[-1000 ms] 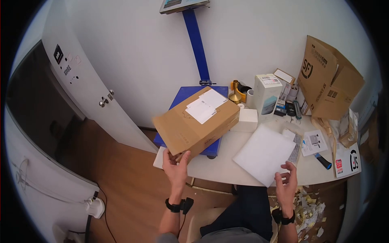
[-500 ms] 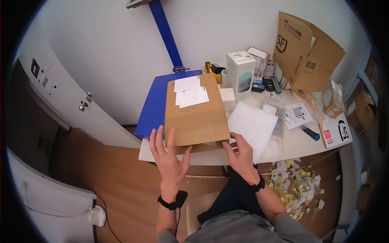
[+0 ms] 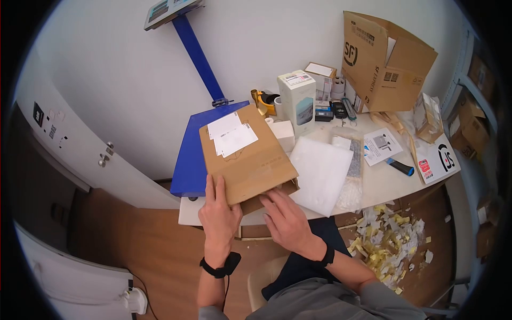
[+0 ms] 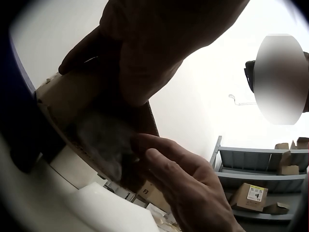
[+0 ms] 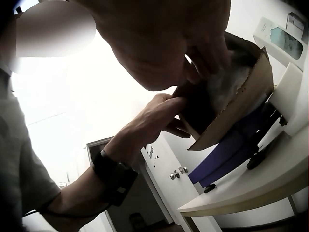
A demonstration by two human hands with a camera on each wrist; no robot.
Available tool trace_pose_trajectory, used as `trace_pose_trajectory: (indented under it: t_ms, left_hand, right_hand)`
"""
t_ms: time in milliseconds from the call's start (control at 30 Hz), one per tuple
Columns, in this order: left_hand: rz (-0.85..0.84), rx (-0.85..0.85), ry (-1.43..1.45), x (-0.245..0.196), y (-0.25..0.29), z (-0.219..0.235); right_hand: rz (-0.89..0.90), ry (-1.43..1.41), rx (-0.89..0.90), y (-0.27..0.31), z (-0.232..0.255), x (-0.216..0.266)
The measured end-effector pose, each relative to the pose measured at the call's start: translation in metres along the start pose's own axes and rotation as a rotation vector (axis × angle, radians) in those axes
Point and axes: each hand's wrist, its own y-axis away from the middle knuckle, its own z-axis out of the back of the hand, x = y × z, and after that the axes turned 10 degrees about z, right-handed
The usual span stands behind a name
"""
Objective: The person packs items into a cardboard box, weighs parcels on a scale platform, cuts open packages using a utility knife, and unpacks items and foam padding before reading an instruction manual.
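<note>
A brown cardboard box (image 3: 266, 160) with white labels on top is tilted over the blue platform scale (image 3: 186, 149), its open end toward me. My left hand (image 3: 220, 221) grips its near left corner, fingers on the top face and thumb at the opening. My right hand (image 3: 290, 221) reaches to the open end, fingers fairly straight and fingertips inside the mouth. In the left wrist view, cloudy clear plastic wrapping (image 4: 104, 142) shows inside the box, close to the right fingertips. What the wrapping covers is hidden.
White foam sheet (image 3: 320, 170), bubble wrap (image 3: 349, 186) and a blue-handled tool (image 3: 400, 167) lie on the table to the right. Behind stand a tall white box (image 3: 297, 104) and a large open SF carton (image 3: 386, 64). Paper scraps (image 3: 386, 245) litter the floor.
The box has swung round so its open end faces me. My right hand has moved from beside the foam sheet to the box's mouth, and the left hand now holds the near left corner.
</note>
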Motion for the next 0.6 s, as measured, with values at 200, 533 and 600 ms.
trace_pose_trajectory:
  t_ms: [200,533,600]
  left_hand:
    - [-0.040,-0.053,0.054,-0.027,0.022,-0.002]
    - [0.085,0.133,0.422,0.025,-0.058,0.019]
    - [0.246,-0.108,0.250,0.065,-0.087,-0.018]
  right_hand:
    - [-0.283,-0.048,-0.056,-0.025,-0.012,-0.017]
    - [-0.278,-0.057,-0.043,-0.045,-0.021,-0.079]
    - [-0.366,-0.189,0.030,-0.049,-0.021,-0.089]
